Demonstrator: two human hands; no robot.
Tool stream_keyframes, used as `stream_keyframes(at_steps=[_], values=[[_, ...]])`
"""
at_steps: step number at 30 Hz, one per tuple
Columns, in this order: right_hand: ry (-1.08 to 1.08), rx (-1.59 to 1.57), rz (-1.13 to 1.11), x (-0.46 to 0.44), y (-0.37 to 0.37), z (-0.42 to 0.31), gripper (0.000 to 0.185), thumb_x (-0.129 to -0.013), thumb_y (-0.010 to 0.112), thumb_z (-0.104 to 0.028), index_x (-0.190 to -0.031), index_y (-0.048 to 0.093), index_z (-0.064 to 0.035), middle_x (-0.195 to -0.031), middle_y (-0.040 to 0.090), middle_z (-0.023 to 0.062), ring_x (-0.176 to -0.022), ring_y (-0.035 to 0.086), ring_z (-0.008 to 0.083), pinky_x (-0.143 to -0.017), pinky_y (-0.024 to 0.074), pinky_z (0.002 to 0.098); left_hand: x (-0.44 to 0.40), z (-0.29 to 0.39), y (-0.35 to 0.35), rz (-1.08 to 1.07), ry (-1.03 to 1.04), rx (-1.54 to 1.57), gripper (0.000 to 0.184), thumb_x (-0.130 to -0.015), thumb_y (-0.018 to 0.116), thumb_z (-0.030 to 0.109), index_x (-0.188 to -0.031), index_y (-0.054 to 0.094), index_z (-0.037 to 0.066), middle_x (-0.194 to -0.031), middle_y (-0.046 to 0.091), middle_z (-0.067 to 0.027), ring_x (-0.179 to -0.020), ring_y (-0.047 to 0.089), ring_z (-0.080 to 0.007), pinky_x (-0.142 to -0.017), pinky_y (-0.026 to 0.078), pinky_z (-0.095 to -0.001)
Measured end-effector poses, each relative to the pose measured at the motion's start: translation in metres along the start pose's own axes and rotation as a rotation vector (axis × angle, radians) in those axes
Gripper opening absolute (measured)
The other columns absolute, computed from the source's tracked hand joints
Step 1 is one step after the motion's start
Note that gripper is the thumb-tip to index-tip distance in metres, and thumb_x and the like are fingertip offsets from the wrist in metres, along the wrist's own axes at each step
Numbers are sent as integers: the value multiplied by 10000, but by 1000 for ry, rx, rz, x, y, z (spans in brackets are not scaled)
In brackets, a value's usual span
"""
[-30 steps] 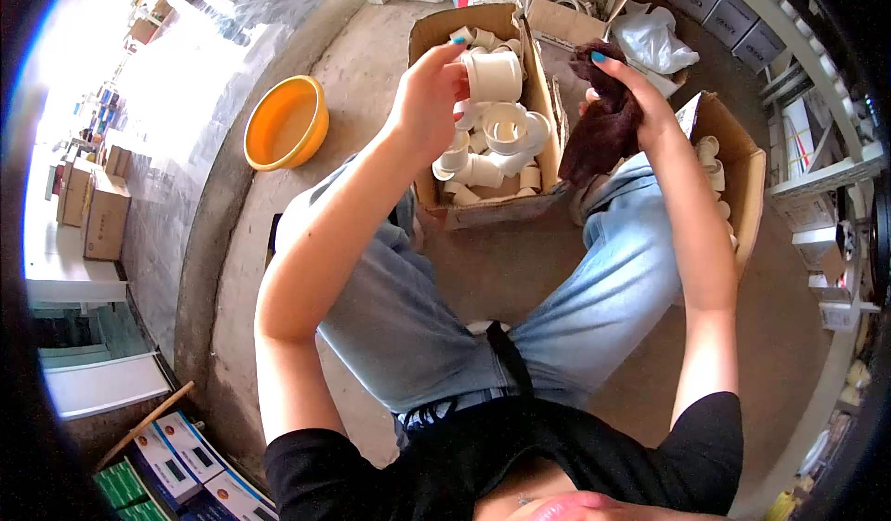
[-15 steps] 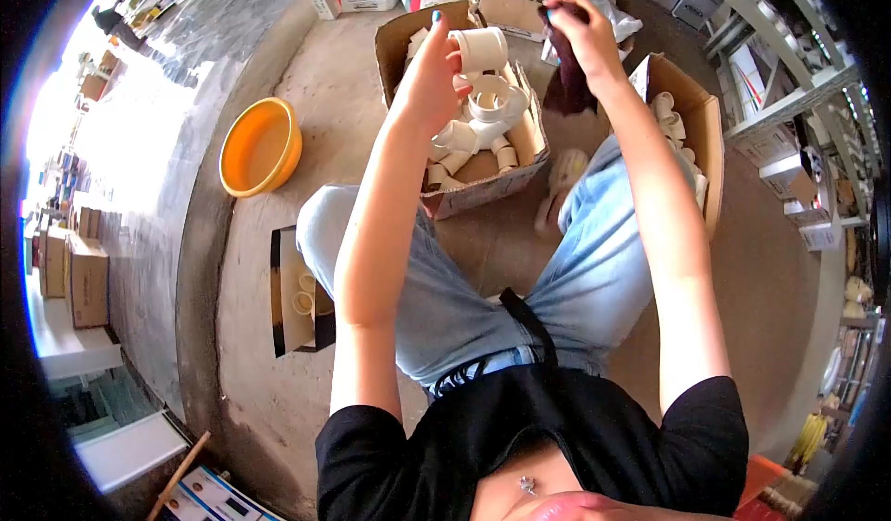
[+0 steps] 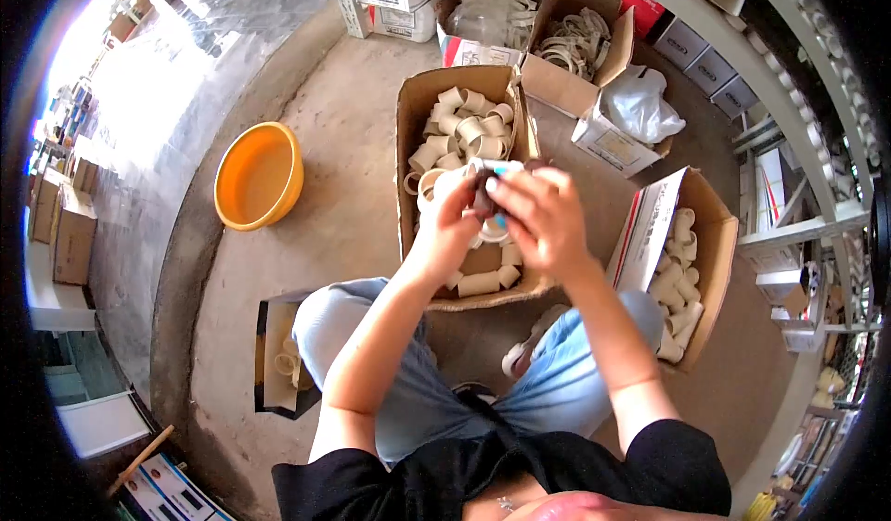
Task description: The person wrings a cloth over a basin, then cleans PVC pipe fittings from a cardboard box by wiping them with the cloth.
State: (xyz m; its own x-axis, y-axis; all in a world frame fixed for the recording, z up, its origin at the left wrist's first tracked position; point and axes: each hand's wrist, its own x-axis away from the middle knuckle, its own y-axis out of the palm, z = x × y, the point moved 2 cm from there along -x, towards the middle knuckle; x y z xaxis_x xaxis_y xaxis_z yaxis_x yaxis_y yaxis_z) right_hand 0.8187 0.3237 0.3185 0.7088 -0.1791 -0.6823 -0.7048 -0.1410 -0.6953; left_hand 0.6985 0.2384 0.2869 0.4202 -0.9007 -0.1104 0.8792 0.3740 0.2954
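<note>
Above the cardboard box (image 3: 533, 298) in front of me, my hands meet around a white plastic pipe fitting (image 3: 493, 232). My left hand (image 3: 447, 233) is closed on the fitting's left side. From the right, my right hand (image 3: 540, 215) presses a dark brownish cloth (image 3: 484, 196) against it, fingers bent. Much of the fitting and cloth is hidden behind my fingers. Below and behind the hands, the box holds many cream-coloured pipe elbows (image 3: 471, 129) and other short fittings.
An orange basin (image 3: 295, 182) stands on the floor at left. A small black-edged box (image 3: 263, 363) with fittings lies by my left knee. To the right is another carton (image 3: 715, 289) of fittings. Further cartons (image 3: 557, 94) and a white plastic bag (image 3: 640, 103) stand behind; metal shelving (image 3: 798, 227) lines the right.
My right hand has come down and left, bringing the cloth onto the fitting. My left hand has lowered with the fitting, and the view has tilted forward.
</note>
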Motion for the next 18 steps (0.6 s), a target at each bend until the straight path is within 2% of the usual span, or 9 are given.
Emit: stream_keyframes(at_steps=[3,5,6,7,8,10,12,14,18], values=[[129,118,63,19,20,13,335,-749,624,-183,-1082,604,-211,-1114,540,29,-1044,458,285,-857,381,396,-7,-28,8,-2,-98,-100,497,-708,390,-105,-1191,432,3,-1011,535,-80,-916,507,-143,-798,415,-254],[162,37,10,19,22,31,323,-763,605,-167,-1085,602,-174,-1098,548,54,-1038,475,307,-874,396,403,-9,-48,13,13,-156,-136,317,-753,464,-49,-1068,480,-16,-868,558,-85,-799,515,-134,-702,428,-270],[190,-45,-17,19,27,41,318,-769,595,-156,-1087,600,-156,-1088,554,64,-1026,488,309,-876,403,405,-10,-50,10,-75,-253,-277,245,-820,438,-54,-1058,478,-12,-917,514,-34,-859,476,-92,-770,400,-238],[256,-150,0,22,34,52,295,-775,572,-118,-1068,606,-114,-1055,574,87,-988,521,308,-867,422,407,-10,-59,8,-94,-258,-349,220,-825,446,-50,-1038,488,-17,-896,516,-33,-844,466,-87,-758,394,-228],[358,-233,4,27,40,60,237,-792,549,-97,-1014,624,-66,-976,611,107,-915,573,269,-831,447,360,-9,-67,7,-112,-260,-425,195,-831,454,-46,-1019,498,-22,-874,517,-32,-830,456,-83,-746,389,-219],[809,-671,-112,38,51,82,191,-813,538,-98,-964,634,-31,-894,635,113,-837,606,217,-776,463,300,-7,-75,11,-113,-310,-413,172,-836,504,-27,-1008,519,-33,-876,542,-41,-841,475,-83,-743,395,-208],[1009,-918,-125,51,63,94,179,-828,518,-79,-949,633,-13,-867,643,100,-799,607,162,-709,464,263,-4,-77,12,-62,-311,-324,177,-847,514,-8,-1021,524,-39,-879,555,-32,-831,484,-73,-734,398,-196],[944,-814,-75,50,64,93,168,-823,520,-74,-932,628,-5,-861,638,109,-794,611,181,-712,468,271,-12,-73,11,7,-367,-219,181,-859,517,10,-1031,524,-47,-867,562,-21,-807,489,-62,-727,400,-186],[474,-390,-23,41,55,75,203,-769,546,-57,-958,616,-31,-959,609,122,-886,599,251,-796,479,347,-16,-67,8,38,-446,-305,185,-856,486,-24,-1034,526,-55,-874,583,-33,-822,516,-75,-738,419,-201]])
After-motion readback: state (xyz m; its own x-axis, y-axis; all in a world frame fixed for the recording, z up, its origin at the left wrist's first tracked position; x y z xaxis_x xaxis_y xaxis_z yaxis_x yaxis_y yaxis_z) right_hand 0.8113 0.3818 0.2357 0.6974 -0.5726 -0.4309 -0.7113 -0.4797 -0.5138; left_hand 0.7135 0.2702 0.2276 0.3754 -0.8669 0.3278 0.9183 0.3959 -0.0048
